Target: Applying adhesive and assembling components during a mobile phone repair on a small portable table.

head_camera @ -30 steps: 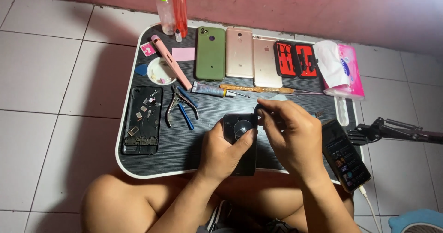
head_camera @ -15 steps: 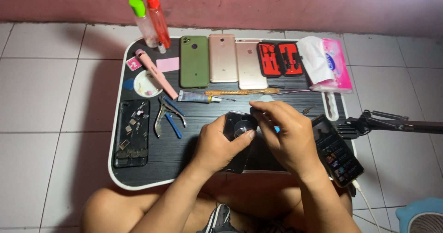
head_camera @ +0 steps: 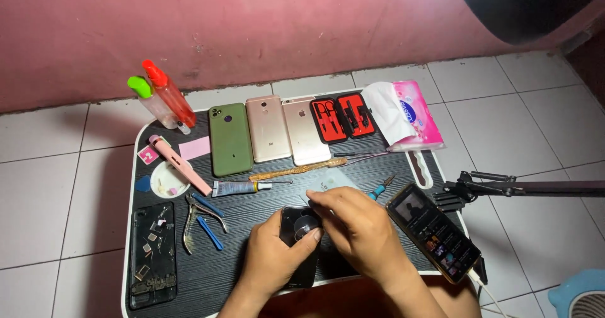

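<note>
The fingers [head_camera: 313, 235] of the left hand [head_camera: 275, 257] are closed around a black phone [head_camera: 301, 245] lying on the dark wood-grain desk [head_camera: 252, 220], with the thumb pressed on its rear camera area. The right hand [head_camera: 357, 228] covers the phone's upper right edge, its fingers pinched at the top of the phone; whether they grip a tool cannot be determined, as the fingertips are hidden. A translucent plastic sheet [head_camera: 331, 179] lies just beyond the right fingers, touching the desk. Right of the right fingers, a blue-handled screwdriver [head_camera: 381, 187] lies near, and a lit phone [head_camera: 433, 231] with a cable rests further right at the desk edge, beside a black clamp arm [head_camera: 504, 187]. Left of the left fingers lie blue-handled pliers [head_camera: 200, 220], and further left an opened phone chassis [head_camera: 151, 255] with small parts on it. Beyond the fingers lie a glue tube [head_camera: 236, 187], a wooden-coloured pry tool [head_camera: 299, 168], a pink stick tool [head_camera: 179, 165] across a small white dish [head_camera: 165, 182], then a row comprising a green phone [head_camera: 230, 139], two gold phones [head_camera: 268, 127], a red tool case [head_camera: 343, 117] and a pink tissue pack [head_camera: 409, 116]. Two spray bottles [head_camera: 165, 100] stand at the far left corner.
</note>
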